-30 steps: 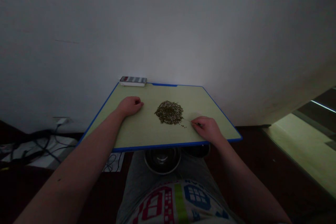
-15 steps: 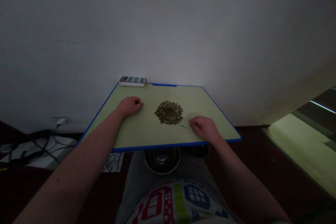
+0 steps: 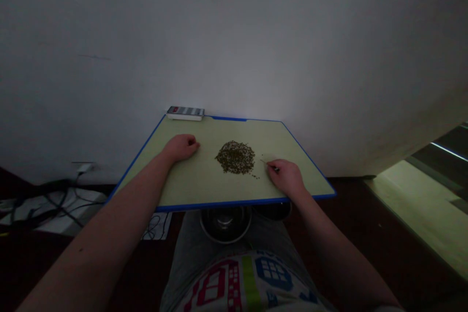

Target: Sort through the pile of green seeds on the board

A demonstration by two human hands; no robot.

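Observation:
A pile of small greenish-brown grains or seeds (image 3: 236, 157) lies in the middle of a pale board (image 3: 204, 187) with a blue rim. My right hand (image 3: 285, 175) is just right of the pile, its fingertips pinching a thin pale stick (image 3: 263, 161) that points left at the grains. The stick's tip is apart from the pile, near one stray grain (image 3: 262, 155). My left hand (image 3: 182, 146) rests on the board to the left of the pile, fingers curled into a loose fist with nothing visible in it.
A white box-shaped device with a dark striped top (image 3: 185, 112) sits at the board's far left corner, against the wall (image 3: 234, 48). Below the near edge, a metal bowl (image 3: 225, 226) and a dark container (image 3: 276, 210) are at my lap. Cables (image 3: 60, 200) lie at lower left.
My right hand has shifted slightly right and away, drawing the stick clear of the pile's right edge. One stray grain now lies right of the pile. My left hand stays put.

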